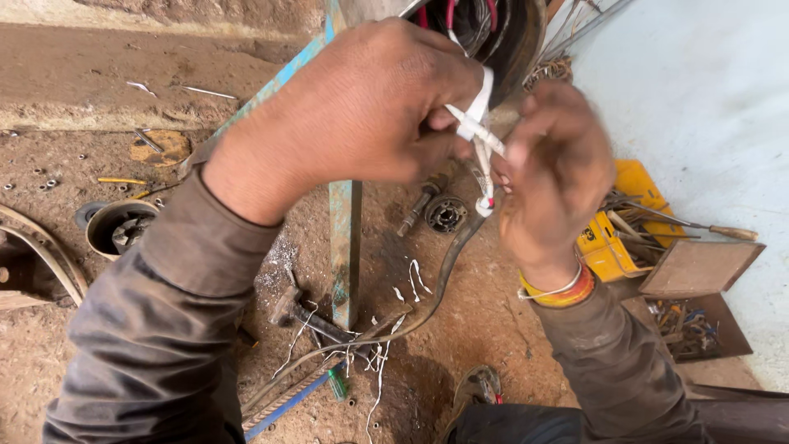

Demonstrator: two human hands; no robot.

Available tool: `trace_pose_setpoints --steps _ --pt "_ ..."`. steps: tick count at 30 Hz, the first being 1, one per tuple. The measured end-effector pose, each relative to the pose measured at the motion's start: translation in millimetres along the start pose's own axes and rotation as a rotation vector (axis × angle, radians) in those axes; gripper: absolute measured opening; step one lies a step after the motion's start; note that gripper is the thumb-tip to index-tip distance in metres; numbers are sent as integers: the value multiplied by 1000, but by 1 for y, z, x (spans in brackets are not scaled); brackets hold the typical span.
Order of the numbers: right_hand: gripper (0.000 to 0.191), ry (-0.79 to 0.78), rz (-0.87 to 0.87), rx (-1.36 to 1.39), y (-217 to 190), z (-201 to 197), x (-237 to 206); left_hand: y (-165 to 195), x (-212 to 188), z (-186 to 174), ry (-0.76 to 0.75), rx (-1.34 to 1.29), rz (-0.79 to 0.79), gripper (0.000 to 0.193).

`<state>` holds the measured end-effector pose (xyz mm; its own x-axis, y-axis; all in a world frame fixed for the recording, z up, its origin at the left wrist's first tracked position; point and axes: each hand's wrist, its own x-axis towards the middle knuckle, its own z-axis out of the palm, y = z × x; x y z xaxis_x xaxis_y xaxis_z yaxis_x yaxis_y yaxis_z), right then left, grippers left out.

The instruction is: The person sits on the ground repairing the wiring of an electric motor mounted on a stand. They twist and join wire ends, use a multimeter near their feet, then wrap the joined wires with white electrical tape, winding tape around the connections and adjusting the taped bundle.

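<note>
My left hand (362, 107) and my right hand (551, 168) meet close in front of me, both pinching a narrow white strip (478, 123) that is wound around a dark cable (448, 271). The strip hangs between the fingertips and ends in a small loop near the cable's top. Just behind the hands sits a round metal housing (509, 33) with red and black wires inside. The cable curves down from my hands to the dirt floor. My right wrist wears orange and white bangles.
A blue-green metal stand (345, 238) rises beneath my left hand. A hammer (308, 316), white strip scraps and a bearing (446, 215) lie on the dirt. A metal bowl (119, 226) sits left. A yellow box (616, 230) of tools and a wooden tray (699, 267) lie right.
</note>
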<state>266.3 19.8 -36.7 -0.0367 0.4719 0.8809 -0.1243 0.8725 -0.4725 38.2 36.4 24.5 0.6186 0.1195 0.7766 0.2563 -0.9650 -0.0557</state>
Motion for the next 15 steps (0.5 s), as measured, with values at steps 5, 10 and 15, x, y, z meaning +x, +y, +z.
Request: trace_pose_setpoints --steps 5,10,15 --pt "25 -164 -33 -295 -3 -6 3 19 6 11 102 135 -110 21" --pt "23 -378 77 66 1 -18 -3 8 -9 -2 -53 -60 -95 16" --pt "12 -443 -379 -513 0 -14 -15 -2 -12 -4 -55 -228 68 26"
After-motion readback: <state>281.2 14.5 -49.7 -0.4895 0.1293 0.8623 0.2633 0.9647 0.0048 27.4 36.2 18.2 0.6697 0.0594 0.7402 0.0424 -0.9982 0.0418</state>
